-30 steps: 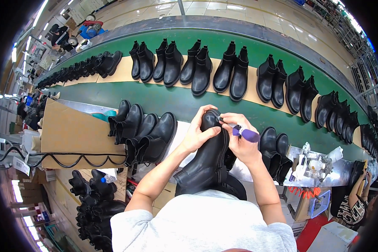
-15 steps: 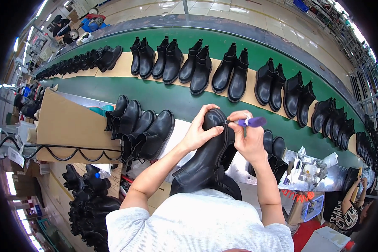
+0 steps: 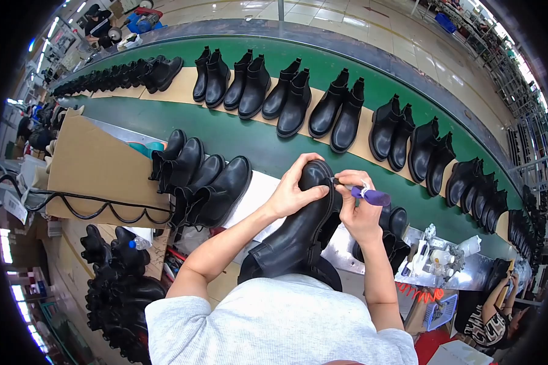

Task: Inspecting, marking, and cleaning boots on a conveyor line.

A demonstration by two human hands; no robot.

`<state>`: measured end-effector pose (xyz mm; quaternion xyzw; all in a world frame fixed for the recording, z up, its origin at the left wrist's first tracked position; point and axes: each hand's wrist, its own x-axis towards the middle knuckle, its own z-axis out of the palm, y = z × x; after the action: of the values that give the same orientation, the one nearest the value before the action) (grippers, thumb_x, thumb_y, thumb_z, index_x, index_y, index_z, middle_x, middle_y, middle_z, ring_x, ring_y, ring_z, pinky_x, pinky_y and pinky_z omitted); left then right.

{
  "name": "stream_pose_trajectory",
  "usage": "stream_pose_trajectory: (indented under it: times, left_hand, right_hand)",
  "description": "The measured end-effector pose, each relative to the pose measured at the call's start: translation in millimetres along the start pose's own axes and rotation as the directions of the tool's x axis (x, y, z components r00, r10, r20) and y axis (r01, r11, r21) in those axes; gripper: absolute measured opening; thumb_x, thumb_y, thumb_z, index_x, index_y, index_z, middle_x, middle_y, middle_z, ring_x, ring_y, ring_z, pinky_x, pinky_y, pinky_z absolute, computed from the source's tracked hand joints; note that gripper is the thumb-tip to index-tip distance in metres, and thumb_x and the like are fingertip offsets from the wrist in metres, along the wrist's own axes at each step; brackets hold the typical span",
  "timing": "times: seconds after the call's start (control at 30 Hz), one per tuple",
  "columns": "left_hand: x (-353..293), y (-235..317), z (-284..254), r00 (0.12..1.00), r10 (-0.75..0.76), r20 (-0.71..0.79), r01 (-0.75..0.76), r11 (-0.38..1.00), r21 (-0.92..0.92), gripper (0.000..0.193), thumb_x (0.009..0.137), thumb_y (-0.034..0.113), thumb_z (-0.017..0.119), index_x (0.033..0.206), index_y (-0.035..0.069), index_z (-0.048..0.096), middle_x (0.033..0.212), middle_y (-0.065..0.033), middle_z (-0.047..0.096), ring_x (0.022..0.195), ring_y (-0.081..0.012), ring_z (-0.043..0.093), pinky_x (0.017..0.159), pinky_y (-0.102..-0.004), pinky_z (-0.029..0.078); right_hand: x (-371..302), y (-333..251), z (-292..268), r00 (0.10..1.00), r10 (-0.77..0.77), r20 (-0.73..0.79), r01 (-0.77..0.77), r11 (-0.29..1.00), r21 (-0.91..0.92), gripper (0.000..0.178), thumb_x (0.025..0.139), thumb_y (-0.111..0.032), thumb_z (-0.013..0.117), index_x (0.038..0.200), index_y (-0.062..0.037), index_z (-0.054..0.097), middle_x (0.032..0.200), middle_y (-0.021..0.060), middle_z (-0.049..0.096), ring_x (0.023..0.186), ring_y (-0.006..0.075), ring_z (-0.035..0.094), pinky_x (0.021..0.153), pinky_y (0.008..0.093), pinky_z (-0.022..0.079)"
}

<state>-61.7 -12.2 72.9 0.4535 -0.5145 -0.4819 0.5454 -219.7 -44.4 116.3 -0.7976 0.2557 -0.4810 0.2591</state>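
Note:
A black ankle boot (image 3: 292, 228) leans toe-up and away from me, its upper end against my shirt. My left hand (image 3: 293, 190) is closed around the toe, with the thumb pressed on the upper. In my right hand (image 3: 359, 210) is a slim tool with a purple handle end (image 3: 375, 197), pinched between thumb and fingers. Its thin dark tip meets the edge between the boot's upper and sole, near the toe. The exact kind of tool does not show. Another dark boot part is half hidden behind the held boot.
Several boot pairs (image 3: 293, 103) stand on cardboard along the green bench (image 3: 243, 132). More boots (image 3: 219, 191) lie left of my arm, beside a cardboard sheet (image 3: 100, 167). At right, a metal tray (image 3: 475, 274) holds white tools and bottles. A co-worker (image 3: 487, 319) is far right.
The camera view has tilted slightly, so the bench looks turned. My right hand and the purple tool sit slightly lower in view, the tip still at the sole edge. Both grips are kept.

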Motion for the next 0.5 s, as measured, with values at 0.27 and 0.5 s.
stream_pose_trajectory:
  times: [0.27,0.5]
  left_hand:
    - [-0.8,-1.5,1.5,1.0,-0.013,-0.007,0.013,1.0,0.006,0.053,0.07,0.017,0.068,0.114,0.003,0.043,0.098,-0.0081,0.053,0.094,-0.0156,0.051,0.087,-0.0288,0.039]
    - [1.7,-5.6,-0.4,1.0,-0.006,-0.023,0.006,1.0,0.011,0.053,0.069,0.014,0.069,0.113,0.002,0.044,0.096,-0.0077,0.054,0.093,-0.015,0.051,0.086,-0.028,0.04]
  right_hand:
    - [-9.1,3.1,6.0,0.998,-0.018,-0.065,0.015,0.999,-0.046,0.023,0.069,0.012,0.06,0.087,-0.0003,0.052,0.083,0.0137,0.06,0.073,0.0276,0.06,0.064,0.0316,0.049]
    - [-21.8,10.1,10.4,0.995,-0.074,-0.074,0.074,0.997,-0.006,0.031,0.064,0.013,0.061,0.089,-0.0008,0.051,0.087,0.014,0.06,0.072,0.0284,0.06,0.063,0.0317,0.049]
